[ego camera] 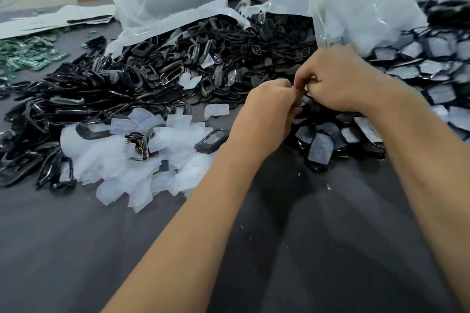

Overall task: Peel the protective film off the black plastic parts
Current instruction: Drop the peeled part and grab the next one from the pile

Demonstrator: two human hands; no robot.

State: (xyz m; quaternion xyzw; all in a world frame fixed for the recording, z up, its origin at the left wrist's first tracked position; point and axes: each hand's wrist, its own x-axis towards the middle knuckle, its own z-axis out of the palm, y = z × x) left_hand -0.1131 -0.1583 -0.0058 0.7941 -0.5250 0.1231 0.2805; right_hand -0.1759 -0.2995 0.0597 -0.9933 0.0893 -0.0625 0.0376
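A small black plastic part [304,94], mostly hidden, is pinched between the curled fingers of the left hand [270,107] and right hand [338,79], likely so its film can be lifted; discarded translucent white film pieces [132,160] are heaped leftward.

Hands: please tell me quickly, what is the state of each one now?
Left hand: fingers curled, pinching a small black part.
Right hand: fingers curled, gripping the same part.

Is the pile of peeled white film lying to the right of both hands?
No, the pile of white film lies on the table left of the left hand and the right hand.
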